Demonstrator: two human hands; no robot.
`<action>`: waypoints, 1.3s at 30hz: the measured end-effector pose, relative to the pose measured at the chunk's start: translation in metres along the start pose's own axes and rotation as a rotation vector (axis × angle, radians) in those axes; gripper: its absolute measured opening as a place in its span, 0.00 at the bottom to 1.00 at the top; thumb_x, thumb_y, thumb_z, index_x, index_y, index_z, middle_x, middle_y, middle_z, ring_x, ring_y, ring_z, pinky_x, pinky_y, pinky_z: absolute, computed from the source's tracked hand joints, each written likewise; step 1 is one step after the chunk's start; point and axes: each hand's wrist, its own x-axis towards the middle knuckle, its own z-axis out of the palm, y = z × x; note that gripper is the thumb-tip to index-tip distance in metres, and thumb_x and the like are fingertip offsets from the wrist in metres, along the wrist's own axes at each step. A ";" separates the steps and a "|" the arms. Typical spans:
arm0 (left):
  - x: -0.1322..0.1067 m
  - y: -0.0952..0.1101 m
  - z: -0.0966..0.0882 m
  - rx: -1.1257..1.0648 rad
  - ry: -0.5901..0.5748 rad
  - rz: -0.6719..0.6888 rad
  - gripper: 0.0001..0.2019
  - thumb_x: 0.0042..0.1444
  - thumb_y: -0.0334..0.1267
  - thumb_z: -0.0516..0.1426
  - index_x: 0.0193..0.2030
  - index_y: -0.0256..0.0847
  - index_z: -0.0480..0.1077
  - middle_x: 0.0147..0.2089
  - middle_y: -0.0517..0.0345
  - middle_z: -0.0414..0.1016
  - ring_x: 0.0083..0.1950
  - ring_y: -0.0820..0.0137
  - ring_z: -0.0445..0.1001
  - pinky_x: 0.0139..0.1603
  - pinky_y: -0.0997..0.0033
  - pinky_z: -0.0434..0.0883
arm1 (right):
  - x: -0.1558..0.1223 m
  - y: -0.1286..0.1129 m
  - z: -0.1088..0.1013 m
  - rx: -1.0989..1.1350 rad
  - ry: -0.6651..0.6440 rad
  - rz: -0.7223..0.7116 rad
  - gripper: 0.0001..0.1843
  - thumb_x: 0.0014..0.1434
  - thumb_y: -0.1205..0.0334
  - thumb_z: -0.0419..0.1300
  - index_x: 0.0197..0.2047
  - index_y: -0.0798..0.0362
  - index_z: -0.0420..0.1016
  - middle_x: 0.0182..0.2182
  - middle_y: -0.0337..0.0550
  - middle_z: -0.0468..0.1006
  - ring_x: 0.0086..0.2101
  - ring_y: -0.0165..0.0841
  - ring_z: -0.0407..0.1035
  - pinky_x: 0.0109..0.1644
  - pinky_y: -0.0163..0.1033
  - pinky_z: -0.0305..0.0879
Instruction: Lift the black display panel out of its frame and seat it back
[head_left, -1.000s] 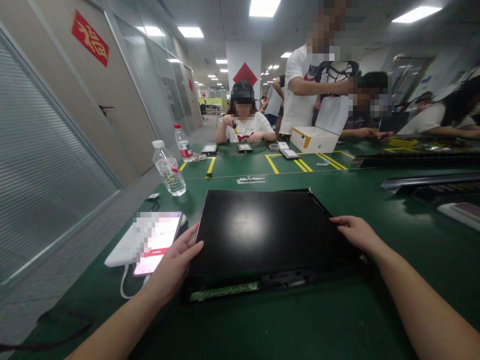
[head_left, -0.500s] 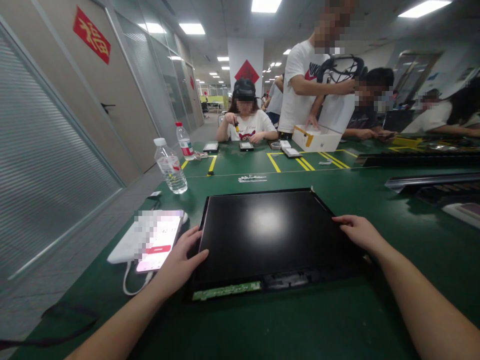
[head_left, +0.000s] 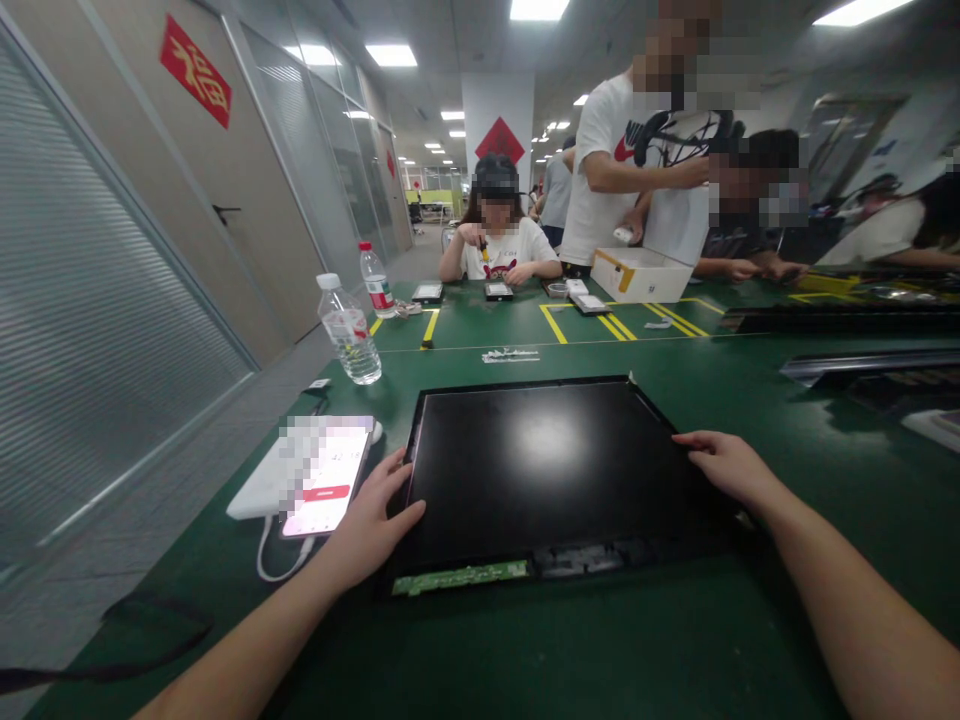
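A black LCD screen panel (head_left: 540, 470) lies face up on the green table, with a bright lamp reflection on its surface. Along its near edge shows a green circuit board strip (head_left: 460, 577). My left hand (head_left: 381, 515) grips the panel's left edge, thumb on top of the frame and fingers along the side. On the opposite edge, my right hand (head_left: 724, 465) holds the panel with its thumb and fingers; its lower fingers are hidden under the rim.
Left of the panel are a phone (head_left: 330, 480) with a white cable and a white box-like item (head_left: 259, 480). Two water bottles (head_left: 351, 335) stand behind. Across the table (head_left: 570, 650), one person (head_left: 499, 250) holds a screwdriver; another stands by a white box (head_left: 641, 275). Long black bars (head_left: 847, 318) lie right.
The whole view has shifted slightly, so things appear a little further right. Both hands keep their places on the panel. The standing person's hand has risen from the white box with a small white item.
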 end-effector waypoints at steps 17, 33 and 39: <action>-0.013 0.021 -0.018 0.236 -0.281 0.247 0.26 0.50 0.47 0.69 0.58 0.57 0.79 0.72 0.52 0.66 0.74 0.40 0.58 0.71 0.35 0.54 | 0.000 0.001 0.001 -0.072 0.039 -0.023 0.21 0.49 0.68 0.55 0.43 0.52 0.86 0.36 0.46 0.85 0.36 0.39 0.78 0.45 0.41 0.72; -0.008 -0.005 -0.019 0.469 -0.446 0.533 0.25 0.61 0.36 0.61 0.64 0.59 0.72 0.73 0.53 0.65 0.69 0.50 0.67 0.69 0.39 0.63 | -0.005 -0.010 0.000 -0.113 0.050 0.005 0.21 0.51 0.70 0.56 0.44 0.54 0.86 0.32 0.45 0.84 0.34 0.35 0.76 0.43 0.37 0.69; -0.010 -0.004 -0.019 0.509 -0.467 0.563 0.24 0.62 0.34 0.58 0.64 0.61 0.72 0.74 0.54 0.64 0.70 0.49 0.66 0.70 0.33 0.58 | -0.008 -0.013 0.001 -0.085 0.057 0.001 0.21 0.49 0.70 0.56 0.42 0.53 0.87 0.32 0.44 0.84 0.33 0.36 0.76 0.42 0.37 0.70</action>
